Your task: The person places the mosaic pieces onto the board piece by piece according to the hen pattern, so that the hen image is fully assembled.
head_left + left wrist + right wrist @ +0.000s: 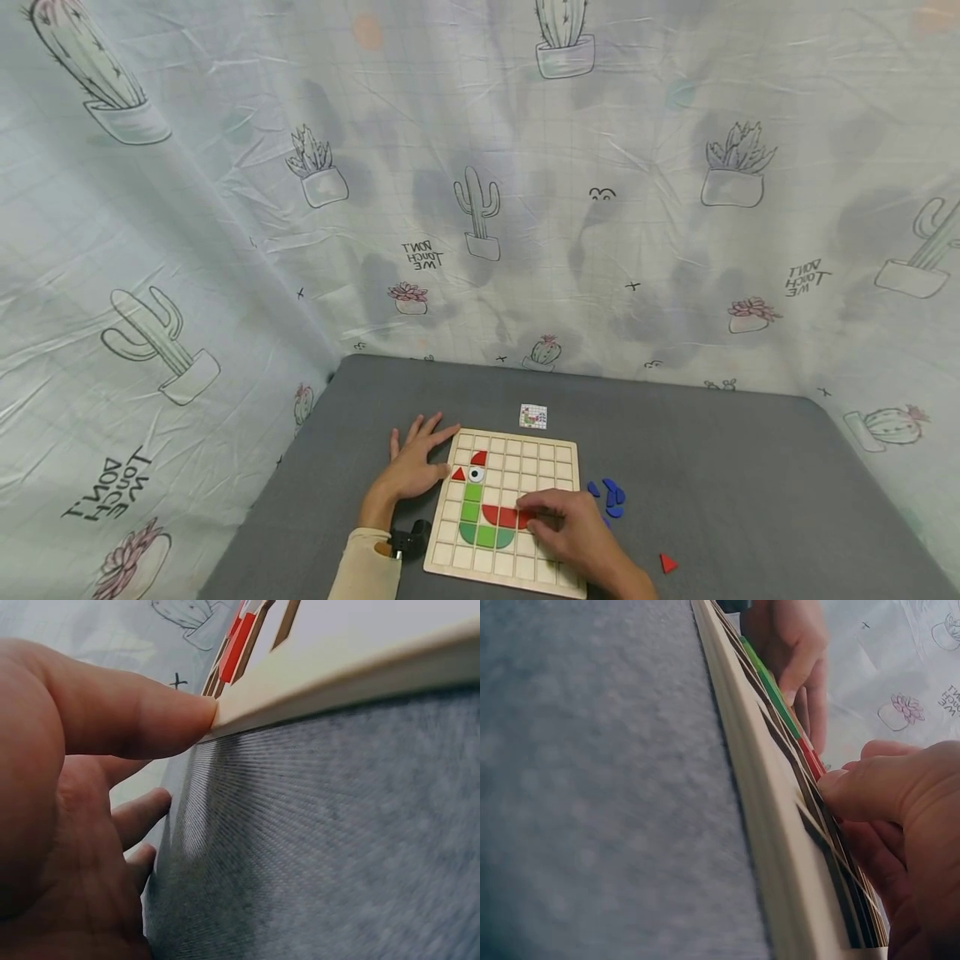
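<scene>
A wooden grid board [528, 450] lies on the grey table with coloured pieces in its cells. Against its left edge my left hand [411, 468] rests, fingers spread on the table; in the left wrist view the thumb [142, 712] touches the rim. My right hand [573, 525] reaches over the board's right side and pinches a red piece [526, 520] between thumb and index finger, at the end of a red row [502, 517]. Green pieces [472, 510], a white eye piece [476, 474], a red triangle [458, 474] and a red quarter-round [479, 457] sit on the left side.
Several blue pieces [614, 496] lie on the table right of the board, partly behind my right hand. Farther right is a loose red triangle [667, 563]. A small picture card [533, 417] lies beyond the board's far edge. Cactus-print curtains [480, 308] surround the table.
</scene>
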Motion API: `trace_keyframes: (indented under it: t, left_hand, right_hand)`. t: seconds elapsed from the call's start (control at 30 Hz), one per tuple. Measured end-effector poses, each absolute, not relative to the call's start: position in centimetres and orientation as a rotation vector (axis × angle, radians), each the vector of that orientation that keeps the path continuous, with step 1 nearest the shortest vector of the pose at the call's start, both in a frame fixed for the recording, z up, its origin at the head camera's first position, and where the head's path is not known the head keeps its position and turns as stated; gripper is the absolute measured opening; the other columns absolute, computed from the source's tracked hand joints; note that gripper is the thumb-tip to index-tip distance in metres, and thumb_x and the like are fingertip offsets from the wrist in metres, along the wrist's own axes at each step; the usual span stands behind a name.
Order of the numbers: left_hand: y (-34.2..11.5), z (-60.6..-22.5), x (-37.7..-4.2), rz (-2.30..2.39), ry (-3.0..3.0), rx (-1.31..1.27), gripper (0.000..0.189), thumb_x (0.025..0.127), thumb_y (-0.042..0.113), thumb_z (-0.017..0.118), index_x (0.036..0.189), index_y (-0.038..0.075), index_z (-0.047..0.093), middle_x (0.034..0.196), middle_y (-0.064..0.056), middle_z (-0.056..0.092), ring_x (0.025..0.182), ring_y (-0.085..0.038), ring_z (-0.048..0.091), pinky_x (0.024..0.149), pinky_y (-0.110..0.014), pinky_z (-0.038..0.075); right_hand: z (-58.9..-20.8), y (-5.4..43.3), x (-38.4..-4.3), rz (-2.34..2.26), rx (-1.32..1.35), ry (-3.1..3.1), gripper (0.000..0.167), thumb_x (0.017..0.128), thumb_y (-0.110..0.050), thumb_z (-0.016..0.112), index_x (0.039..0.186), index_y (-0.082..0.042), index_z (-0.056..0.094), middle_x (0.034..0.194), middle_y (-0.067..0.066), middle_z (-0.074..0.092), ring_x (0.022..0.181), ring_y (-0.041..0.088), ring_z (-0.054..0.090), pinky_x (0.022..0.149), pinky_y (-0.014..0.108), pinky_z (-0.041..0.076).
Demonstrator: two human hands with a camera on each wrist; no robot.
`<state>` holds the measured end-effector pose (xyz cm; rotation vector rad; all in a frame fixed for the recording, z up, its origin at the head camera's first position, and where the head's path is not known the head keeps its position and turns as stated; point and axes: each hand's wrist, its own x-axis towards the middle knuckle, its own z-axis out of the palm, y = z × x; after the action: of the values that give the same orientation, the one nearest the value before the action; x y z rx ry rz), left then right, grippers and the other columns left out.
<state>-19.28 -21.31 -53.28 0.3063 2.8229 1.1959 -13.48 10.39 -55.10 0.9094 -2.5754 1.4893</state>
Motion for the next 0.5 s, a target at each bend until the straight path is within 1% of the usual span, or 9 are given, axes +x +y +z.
trace_keyframes:
  t: [0.23,0.5]
  left_hand:
    - [-21.14,-53.07,-19.27,1.195,2.816,0.328,0.066,0.094,0.007,0.072,0.158,0.013,0.061,0.177,-0.023,0.033,0.168,-0.053,0.012,0.127,-0.078,-0.013]
    - [-21.37,-53.02,-19.25,1.187,2.814,0.32,0.069,0.089,0.004,0.074,0.157,0.014,0.063,0.177,-0.022,0.033,0.168,-0.052,0.011,0.127,-0.077,-0.014]
  right_hand:
    - [-54.9,10.56,-13.73,1.481,0.903,-2.595,0.031,0.09,0.001,0.086,0.114,-0.018,0.085,0.111,-0.006,0.084,0.104,0.007,0.078,0.084,0.026,0.066]
    - [-54.74,10.51,-13.8,1.485,0.898,-2.622,0.029,0.091,-0.002,0.086,0.116,-0.017,0.085,0.114,-0.004,0.084,0.106,0.008,0.079,0.087,0.027,0.066]
